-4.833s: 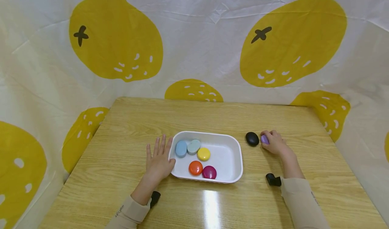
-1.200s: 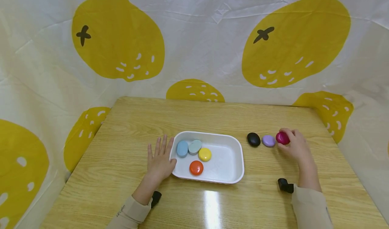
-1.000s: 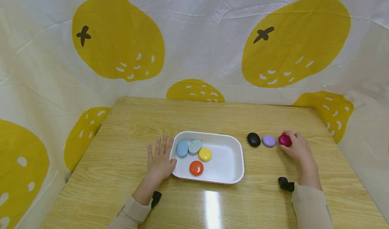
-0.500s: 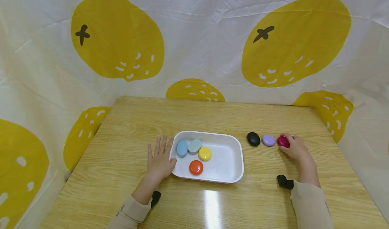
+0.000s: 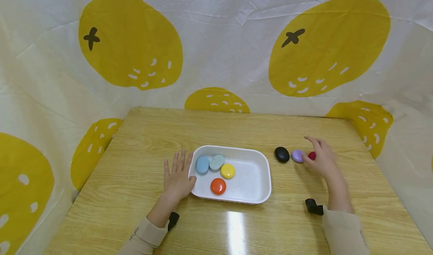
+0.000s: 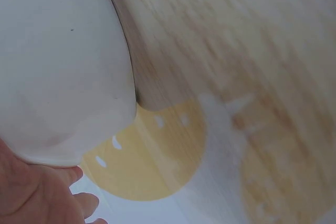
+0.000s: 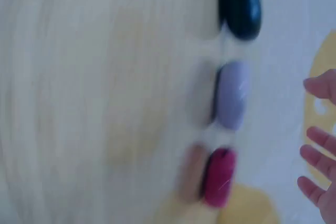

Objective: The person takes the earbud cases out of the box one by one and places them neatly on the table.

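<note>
My left hand (image 5: 178, 180) lies with spread, straight fingers at the left end of a white tray (image 5: 252, 181), its thumb at the rim. My right hand (image 5: 323, 159), fingers parted and holding nothing, hovers above a crimson rounded piece (image 5: 311, 156), partly hiding it. Left of that piece lie a lavender one (image 5: 297, 156) and a black one (image 5: 282, 154). The right wrist view shows the black (image 7: 241, 9), lavender (image 7: 232, 95) and crimson pieces (image 7: 219, 178) in a row, small gaps between them, apart from the fingers.
Inside the tray are a blue piece (image 5: 203, 165), a pale green piece (image 5: 217, 163), a yellow piece (image 5: 228, 171) and an orange piece (image 5: 218, 186). The wooden table (image 5: 162, 131) meets a white curtain (image 5: 226, 41) printed with yellow fruit.
The crimson piece went from the tray to the row's right end, and my right hand has let it go and lifted. Earlier, that hand released the lavender piece. My left hand stayed put.
</note>
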{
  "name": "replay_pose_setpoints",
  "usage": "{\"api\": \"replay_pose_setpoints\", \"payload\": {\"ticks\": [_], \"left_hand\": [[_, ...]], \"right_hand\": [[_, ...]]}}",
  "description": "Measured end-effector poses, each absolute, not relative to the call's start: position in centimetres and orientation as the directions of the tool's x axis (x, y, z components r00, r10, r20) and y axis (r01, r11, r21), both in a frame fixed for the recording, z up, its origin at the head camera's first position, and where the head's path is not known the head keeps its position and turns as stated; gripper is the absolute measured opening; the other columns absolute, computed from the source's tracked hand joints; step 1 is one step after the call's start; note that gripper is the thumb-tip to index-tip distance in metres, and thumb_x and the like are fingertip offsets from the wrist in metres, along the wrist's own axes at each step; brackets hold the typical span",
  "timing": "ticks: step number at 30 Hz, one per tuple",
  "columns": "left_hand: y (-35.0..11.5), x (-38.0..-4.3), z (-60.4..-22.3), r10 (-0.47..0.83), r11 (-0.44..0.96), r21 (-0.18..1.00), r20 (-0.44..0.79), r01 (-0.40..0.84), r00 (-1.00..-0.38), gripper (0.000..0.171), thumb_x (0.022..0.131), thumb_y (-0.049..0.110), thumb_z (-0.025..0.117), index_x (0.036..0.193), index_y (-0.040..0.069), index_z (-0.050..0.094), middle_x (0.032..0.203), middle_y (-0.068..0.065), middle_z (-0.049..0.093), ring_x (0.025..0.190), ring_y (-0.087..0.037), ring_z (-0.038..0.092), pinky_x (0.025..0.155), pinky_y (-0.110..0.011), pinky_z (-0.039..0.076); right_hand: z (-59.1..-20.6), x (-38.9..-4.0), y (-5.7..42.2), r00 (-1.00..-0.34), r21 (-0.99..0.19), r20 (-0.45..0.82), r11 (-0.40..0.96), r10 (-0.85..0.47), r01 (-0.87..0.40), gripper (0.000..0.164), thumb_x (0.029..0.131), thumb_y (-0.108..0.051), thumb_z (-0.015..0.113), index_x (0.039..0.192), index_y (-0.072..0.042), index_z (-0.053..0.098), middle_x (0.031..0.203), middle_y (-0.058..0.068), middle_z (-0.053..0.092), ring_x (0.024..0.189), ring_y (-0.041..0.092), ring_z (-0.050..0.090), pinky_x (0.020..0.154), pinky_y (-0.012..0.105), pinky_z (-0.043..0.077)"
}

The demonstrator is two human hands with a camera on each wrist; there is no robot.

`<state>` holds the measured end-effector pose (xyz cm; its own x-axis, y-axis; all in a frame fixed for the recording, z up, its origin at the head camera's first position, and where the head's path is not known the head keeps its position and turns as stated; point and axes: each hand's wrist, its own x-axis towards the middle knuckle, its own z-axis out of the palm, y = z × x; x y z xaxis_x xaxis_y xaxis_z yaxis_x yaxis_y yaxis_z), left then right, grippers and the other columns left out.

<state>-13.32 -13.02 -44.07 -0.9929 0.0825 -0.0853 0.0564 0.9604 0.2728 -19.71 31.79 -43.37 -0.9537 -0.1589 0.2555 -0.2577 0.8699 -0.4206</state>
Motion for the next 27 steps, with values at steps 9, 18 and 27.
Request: {"api": "replay_pose_setpoints", "payload": {"ticks": [9, 18, 27], "left_hand": [[-13.1, -13.3, -44.0, 0.083, 0.958, 0.283, -0.089, 0.055, -0.993, 0.072, 0.085, 0.027, 0.046, 0.148, 0.014, 0.014, 0.153, -0.011, 0.002, 0.139, -0.032, -0.002, 0.107, -0.056, -0.009], [-13.1, -13.3, -43.9, 0.084, 0.959, 0.278, -0.097, 0.054, -0.992, 0.072, 0.085, 0.027, 0.045, 0.148, 0.014, 0.014, 0.153, -0.011, 0.001, 0.139, -0.032, -0.002, 0.107, -0.056, -0.008], [-13.0, -13.2, -43.8, 0.086, 0.959, 0.277, -0.093, 0.057, -0.992, 0.071, 0.084, 0.027, 0.046, 0.148, 0.013, 0.016, 0.153, -0.012, 0.003, 0.139, -0.033, -0.001, 0.107, -0.056, -0.007]], "right_hand": [[-41.9, -18.6, 22.2, -0.775, -0.277, 0.415, 0.745, -0.477, -0.607, 0.057, 0.078, -0.019, 0.068, 0.129, -0.011, 0.046, 0.123, 0.020, 0.048, 0.110, 0.039, 0.046, 0.087, 0.062, 0.035], [-42.9, -17.6, 15.5, -0.673, -0.213, 0.257, 0.638, -0.694, -0.740, 0.055, 0.085, -0.029, 0.061, 0.135, -0.022, 0.041, 0.134, 0.012, 0.042, 0.124, 0.029, 0.039, 0.097, 0.053, 0.032], [-44.5, -17.7, 12.3, -0.627, -0.097, 0.091, 0.620, -0.774, -0.779, 0.049, 0.085, -0.026, 0.059, 0.131, -0.024, 0.045, 0.132, 0.010, 0.044, 0.123, 0.026, 0.039, 0.098, 0.047, 0.034]]}}
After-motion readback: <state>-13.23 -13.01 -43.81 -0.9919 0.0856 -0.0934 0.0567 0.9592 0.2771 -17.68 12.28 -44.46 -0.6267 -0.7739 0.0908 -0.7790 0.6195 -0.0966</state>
